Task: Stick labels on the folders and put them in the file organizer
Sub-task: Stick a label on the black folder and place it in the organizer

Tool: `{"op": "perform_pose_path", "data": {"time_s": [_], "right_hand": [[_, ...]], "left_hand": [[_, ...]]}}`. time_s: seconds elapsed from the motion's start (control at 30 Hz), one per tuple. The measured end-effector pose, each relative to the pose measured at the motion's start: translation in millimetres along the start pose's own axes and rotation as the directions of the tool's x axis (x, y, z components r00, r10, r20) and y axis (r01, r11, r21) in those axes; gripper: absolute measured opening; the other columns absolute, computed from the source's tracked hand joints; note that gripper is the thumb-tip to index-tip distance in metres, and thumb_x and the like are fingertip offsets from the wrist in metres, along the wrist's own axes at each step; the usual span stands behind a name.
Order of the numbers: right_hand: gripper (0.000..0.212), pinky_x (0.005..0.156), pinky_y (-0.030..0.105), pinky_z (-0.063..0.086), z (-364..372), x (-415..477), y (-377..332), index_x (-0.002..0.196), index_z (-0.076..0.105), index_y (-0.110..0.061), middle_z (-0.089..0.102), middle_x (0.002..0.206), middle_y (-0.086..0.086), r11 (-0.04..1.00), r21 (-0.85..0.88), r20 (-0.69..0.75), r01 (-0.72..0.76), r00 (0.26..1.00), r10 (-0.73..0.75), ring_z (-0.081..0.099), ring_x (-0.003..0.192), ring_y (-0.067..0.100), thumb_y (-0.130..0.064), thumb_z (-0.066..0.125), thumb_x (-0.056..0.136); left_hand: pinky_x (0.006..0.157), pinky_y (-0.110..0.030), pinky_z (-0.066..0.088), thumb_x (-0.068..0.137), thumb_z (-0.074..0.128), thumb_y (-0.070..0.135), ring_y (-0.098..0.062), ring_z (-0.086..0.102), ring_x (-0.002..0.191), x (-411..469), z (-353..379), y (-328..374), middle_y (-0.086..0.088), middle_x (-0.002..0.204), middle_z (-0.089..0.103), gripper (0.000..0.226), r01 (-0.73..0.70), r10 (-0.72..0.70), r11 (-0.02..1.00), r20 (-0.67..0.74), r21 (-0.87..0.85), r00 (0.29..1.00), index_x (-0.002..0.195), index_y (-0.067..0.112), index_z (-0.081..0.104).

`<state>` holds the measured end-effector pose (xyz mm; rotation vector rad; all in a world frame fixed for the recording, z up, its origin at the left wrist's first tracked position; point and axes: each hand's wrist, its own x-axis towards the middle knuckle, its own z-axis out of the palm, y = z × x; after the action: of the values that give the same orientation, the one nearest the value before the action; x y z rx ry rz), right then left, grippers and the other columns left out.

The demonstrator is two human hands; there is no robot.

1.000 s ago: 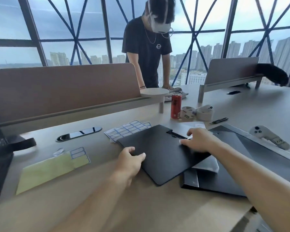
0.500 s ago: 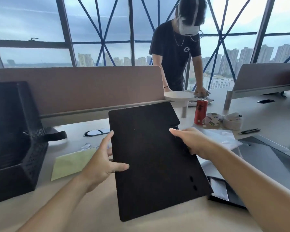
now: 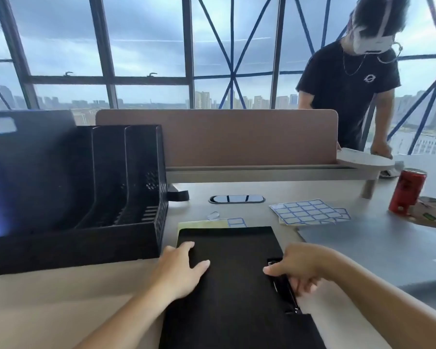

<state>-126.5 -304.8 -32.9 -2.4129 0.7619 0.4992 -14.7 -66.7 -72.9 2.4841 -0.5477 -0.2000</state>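
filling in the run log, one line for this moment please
black folder: flat on table, no label visible | left hand: flat on it | right hand: grips its clip edge | file organizer: to its left

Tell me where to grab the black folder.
Take the black folder by its two long side edges, coming in from left and right. It lies flat on the desk, thin and wide, so one edge alone would likely let it droop. The left hand rests on the left edge; the right hand pinches the right edge at the clip.
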Motion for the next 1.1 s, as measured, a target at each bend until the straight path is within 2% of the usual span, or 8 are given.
{"op": "perform_pose_path", "data": {"time_s": [0.17, 0.3, 0.5, 0.67, 0.8, 0.9, 0.97, 1.1], "right_hand": [[0.051, 0.058, 0.027, 0.055, -17, 25, -8, 0.065, 0.06, -0.01, 0.071, 0.066, 0.005, 0.969, -0.243, -0.251, -0.034, 0.967, -0.029, 0.06, 0.05, 0.019, -0.055, 0.058, 0.089], [0.039, 0.068, 0.031, 0.05, -28, 60, -28, 0.08, 0.064, -0.011, 0.067, 0.084, 0.005, 0.968, -0.224, -0.439, 0.116, 0.875, -0.206, 0.06, 0.079, 0.02, -0.048, 0.058, 0.09], [0.046, 0.093, 0.037, 0.052, -29, 115, -77, 0.128, 0.057, -0.022, 0.066, 0.125, 0.004, 0.97, -0.118, -0.433, 0.214, 0.868, -0.244, 0.062, 0.107, 0.023, -0.051, 0.058, 0.093], [0.063, 0.1, 0.035, 0.043, -37, 147, -100, 0.144, 0.045, -0.01, 0.049, 0.146, 0.009, 0.945, -0.325, -0.269, 0.035, 0.955, -0.128, 0.051, 0.127, 0.027, -0.051, 0.051, 0.097], [0.058, 0.099, 0.034, 0.046, -40, 164, -103, 0.139, 0.051, -0.005, 0.055, 0.139, 0.011, 0.943, -0.331, -0.191, 0.042, 0.975, -0.11, 0.055, 0.123, 0.027, -0.046, 0.054, 0.098], [0.037, 0.063, 0.028, 0.045, -43, 176, -99, 0.111, 0.062, -0.005, 0.064, 0.093, 0.01, 0.995, -0.086, -0.21, 0.049, 0.975, -0.066, 0.061, 0.078, 0.023, -0.037, 0.063, 0.094], [0.033, 0.061, 0.028, 0.041, -46, 182, -93, 0.095, 0.058, -0.006, 0.053, 0.072, 0.008, 0.998, 0.007, -0.194, 0.062, 0.979, -0.06, 0.049, 0.063, 0.02, -0.038, 0.059, 0.096], [0.022, 0.066, 0.029, 0.052, -51, 171, -86, 0.105, 0.065, -0.002, 0.063, 0.085, 0.01, 0.911, 0.374, -0.186, 0.176, 0.976, -0.112, 0.061, 0.074, 0.02, -0.022, 0.063, 0.096]], "left_hand": [[0.108, -0.037, 0.036, 0.087, 0.052, 0.066, -0.029, 0.034, 0.133, 0, -1, 1, -0.009, 0.142, 0.035, 0.075, -0.002, -0.025, 0.951, 0.081, 0.31, 0.996, 0.148, 0.028, 0.032], [0.116, -0.04, 0.025, 0.086, 0.046, 0.071, -0.023, 0.015, 0.144, 7, -4, 2, 0.003, 0.154, 0.025, 0.074, -0.194, 0.162, 0.91, 0.117, 0.366, 0.98, 0.148, 0.034, 0.033], [0.12, -0.036, 0.017, 0.091, 0.029, 0.073, -0.01, 0.013, 0.147, 27, 8, -14, 0.016, 0.156, 0.025, 0.069, -0.319, 0.32, 0.881, 0.057, 0.35, 0.946, 0.15, 0.036, 0.031], [0.12, -0.032, 0.01, 0.093, 0.03, 0.069, -0.006, 0.009, 0.147, 33, 18, -21, 0.022, 0.157, 0.021, 0.063, -0.299, 0.318, 0.905, -0.015, 0.304, 0.948, 0.149, 0.039, 0.031], [0.119, -0.03, 0.008, 0.093, 0.029, 0.068, -0.006, 0.008, 0.147, 35, 19, -22, 0.023, 0.156, 0.02, 0.062, -0.3, 0.323, 0.902, -0.023, 0.309, 0.946, 0.149, 0.04, 0.03], [0.12, -0.03, 0.008, 0.093, 0.029, 0.068, -0.006, 0.008, 0.147, 35, 18, -22, 0.024, 0.156, 0.02, 0.062, -0.296, 0.317, 0.905, -0.018, 0.307, 0.948, 0.149, 0.041, 0.029], [0.12, -0.03, 0.01, 0.093, 0.03, 0.068, -0.006, 0.008, 0.147, 35, 17, -22, 0.024, 0.155, 0.02, 0.061, -0.3, 0.315, 0.907, -0.005, 0.296, 0.949, 0.148, 0.041, 0.03], [0.12, -0.032, 0.012, 0.093, 0.032, 0.067, -0.006, 0.013, 0.145, 38, 17, -25, 0.023, 0.154, 0.024, 0.061, -0.3, 0.308, 0.914, 0.014, 0.273, 0.951, 0.147, 0.041, 0.034]]}}
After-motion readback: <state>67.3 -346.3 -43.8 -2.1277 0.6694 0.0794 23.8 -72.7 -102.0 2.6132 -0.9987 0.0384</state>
